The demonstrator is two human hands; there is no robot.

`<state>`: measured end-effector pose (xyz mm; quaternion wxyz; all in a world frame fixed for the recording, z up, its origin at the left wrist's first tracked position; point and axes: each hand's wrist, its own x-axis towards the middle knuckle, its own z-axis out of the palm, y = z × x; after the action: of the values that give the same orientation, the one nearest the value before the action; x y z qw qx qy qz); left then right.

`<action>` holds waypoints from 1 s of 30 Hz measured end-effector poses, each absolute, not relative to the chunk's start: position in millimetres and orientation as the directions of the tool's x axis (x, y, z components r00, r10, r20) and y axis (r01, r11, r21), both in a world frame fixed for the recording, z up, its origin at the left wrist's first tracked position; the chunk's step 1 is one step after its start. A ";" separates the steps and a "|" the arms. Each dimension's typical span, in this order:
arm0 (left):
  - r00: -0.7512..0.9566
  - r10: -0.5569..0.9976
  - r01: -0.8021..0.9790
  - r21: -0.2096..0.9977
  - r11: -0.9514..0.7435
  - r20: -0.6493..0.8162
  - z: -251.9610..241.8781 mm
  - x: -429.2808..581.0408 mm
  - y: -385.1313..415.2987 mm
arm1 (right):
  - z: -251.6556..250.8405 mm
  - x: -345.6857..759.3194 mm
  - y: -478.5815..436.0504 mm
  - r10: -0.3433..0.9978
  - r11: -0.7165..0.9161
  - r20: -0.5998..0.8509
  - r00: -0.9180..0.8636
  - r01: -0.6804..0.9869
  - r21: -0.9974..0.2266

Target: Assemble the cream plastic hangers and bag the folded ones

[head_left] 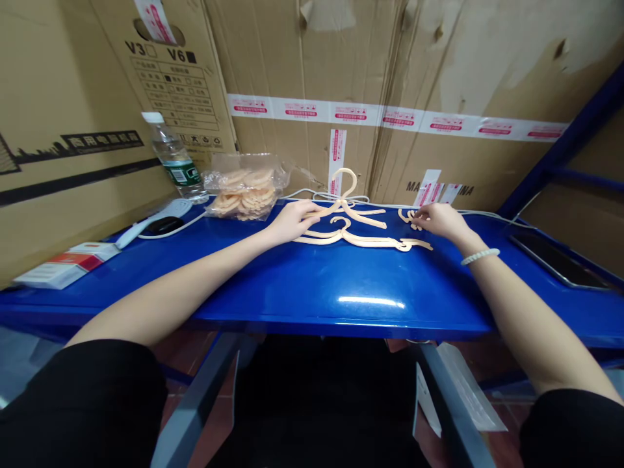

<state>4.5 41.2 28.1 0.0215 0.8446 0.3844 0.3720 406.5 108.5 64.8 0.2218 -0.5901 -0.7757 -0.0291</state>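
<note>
My left hand [291, 221] is closed on the left arm of a cream-coloured clothes hanger [351, 211], whose hook stands up from the blue table. In front of it lies a second cream hanger [370, 242], close to the fingers of that hand; a short curved cream piece [415, 244] sits at its right end. My right hand [441, 220], fingers pinched together, is at a small group of cream plastic pieces [403, 216] on the right. What lies between its fingertips is too small to make out. A pale bead bracelet circles that wrist.
A clear bag of cream parts [246, 195] stands at the back left, beside a water bottle [179, 162]. A red-and-white box [68, 265] and a white handled object [151, 223] lie left. A phone [558, 260] lies right. Cardboard boxes [302, 143] wall the back; a white cable runs along it.
</note>
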 end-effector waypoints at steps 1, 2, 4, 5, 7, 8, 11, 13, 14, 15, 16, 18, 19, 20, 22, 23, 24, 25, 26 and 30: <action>0.428 0.663 0.634 0.319 -0.704 0.613 27.7 4.6 41.2 | 60.0 408.1 111.9 0.914 0.270 0.353 -0.199 0.949 -0.165; 0.427 0.662 0.635 0.316 -0.704 0.616 27.4 4.7 41.4 | 54.8 408.4 114.8 0.923 0.244 0.333 -0.193 0.962 -0.119; 0.423 0.660 0.640 0.311 -0.703 0.621 27.0 4.4 42.2 | 45.3 406.7 119.5 0.935 0.203 0.306 -0.180 0.978 -0.044; 0.420 0.659 0.642 0.309 -0.702 0.623 26.8 4.1 42.8 | 41.5 405.6 121.4 0.939 0.187 0.297 -0.174 0.982 -0.015; 0.417 0.658 0.645 0.306 -0.700 0.627 26.5 3.5 44.0 | 36.7 403.9 124.3 0.947 0.160 0.279 -0.160 0.987 0.024; 0.416 0.658 0.646 0.305 -0.700 0.628 26.3 3.1 44.5 | 35.4 403.5 125.4 0.950 0.152 0.270 -0.155 0.988 0.034; 0.415 0.655 0.646 0.303 -0.701 0.632 26.0 2.4 45.0 | 34.1 403.1 127.7 0.958 0.139 0.248 -0.144 0.990 0.036; 0.416 0.652 0.643 0.302 -0.703 0.634 25.8 2.2 44.8 | 33.6 402.7 128.5 0.961 0.130 0.242 -0.132 0.991 0.022; 0.417 0.651 0.641 0.302 -0.705 0.635 25.7 2.2 44.7 | 33.3 402.3 128.7 0.962 0.126 0.242 -0.125 0.992 0.014; 0.418 0.649 0.639 0.303 -0.707 0.635 25.5 2.2 44.7 | 32.9 401.8 128.9 0.962 0.123 0.244 -0.120 0.992 0.005; 0.419 0.648 0.636 0.303 -0.709 0.636 25.4 2.2 44.7 | 32.7 401.3 128.9 0.962 0.122 0.246 -0.117 0.993 -0.005; 0.421 0.644 0.630 0.304 -0.714 0.639 25.1 2.2 44.7 | 32.8 400.4 128.7 0.962 0.122 0.251 -0.111 0.992 -0.028; 0.423 0.642 0.627 0.305 -0.717 0.640 25.1 2.3 44.7 | 33.2 400.1 128.6 0.961 0.124 0.252 -0.109 0.991 -0.041; 0.424 0.640 0.624 0.306 -0.719 0.641 25.0 2.3 44.8 | 33.8 400.0 128.4 0.961 0.127 0.254 -0.109 0.990 -0.055; 0.425 0.637 0.619 0.307 -0.723 0.643 25.1 2.3 44.7 | 35.3 399.8 127.9 0.958 0.147 0.258 -0.121 0.986 -0.082; 0.426 0.636 0.617 0.307 -0.724 0.644 25.1 2.3 44.7 | 36.0 399.8 127.5 0.956 0.163 0.261 -0.134 0.982 -0.094; 0.426 0.635 0.616 0.308 -0.725 0.645 25.2 2.3 44.6 | 36.7 399.6 127.0 0.953 0.183 0.264 -0.151 0.978 -0.102; 0.426 0.635 0.614 0.309 -0.726 0.645 25.3 2.3 44.5 | 37.3 399.2 126.4 0.948 0.205 0.268 -0.170 0.973 -0.108; 0.426 0.634 0.613 0.310 -0.727 0.645 25.3 2.3 44.5 | 37.8 398.5 125.6 0.942 0.228 0.275 -0.191 0.968 -0.109; 0.423 0.635 0.608 0.317 -0.728 0.647 25.4 2.2 44.3 | 39.2 392.7 122.1 0.902 0.339 0.309 -0.301 0.937 -0.079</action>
<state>2.2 44.3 25.4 0.0168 0.8432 0.3686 0.3910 392.7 122.1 39.2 0.1507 -0.5718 -0.8043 -0.0583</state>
